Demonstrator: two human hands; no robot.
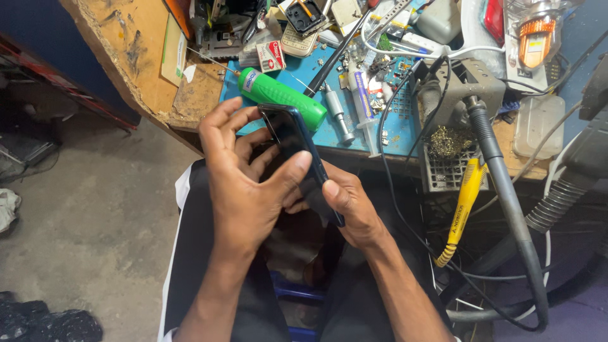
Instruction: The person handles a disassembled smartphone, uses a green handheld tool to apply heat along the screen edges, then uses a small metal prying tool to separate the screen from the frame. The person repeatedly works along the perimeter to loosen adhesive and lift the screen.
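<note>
Phone [294, 136] work occupies both hands above the person's lap, just in front of the cluttered table [142, 63]; the device is a dark, slim slab held tilted, its upper end rising over the table's near edge and its lower end sunk between the palms. The left hand [244, 183] wraps round it from the left, fingers curled behind and thumb laid across the glass face; the right hand [351, 209] grips the lower right edge, thumb pressed on the rim, remaining fingers hidden beneath. Both hands are closed on the phone, neither spread.

Judging by the thumbs set along face and edge, the step in hand looks like working at the seam of the phone, either pressing the screen home or easing it loose; which of the two cannot be told. The next move would call for steady, even pressure along the edge, with the left hand bracing the body so the glass does not flex.

Beyond the phone lies a green cylindrical tool [282, 95] on a blue mat [332, 130], a syringe [362, 104] near it; a yellow-handled tool [465, 199] hangs off the table's right side beside a soldering iron [500, 183] with its thick grey cable.
</note>
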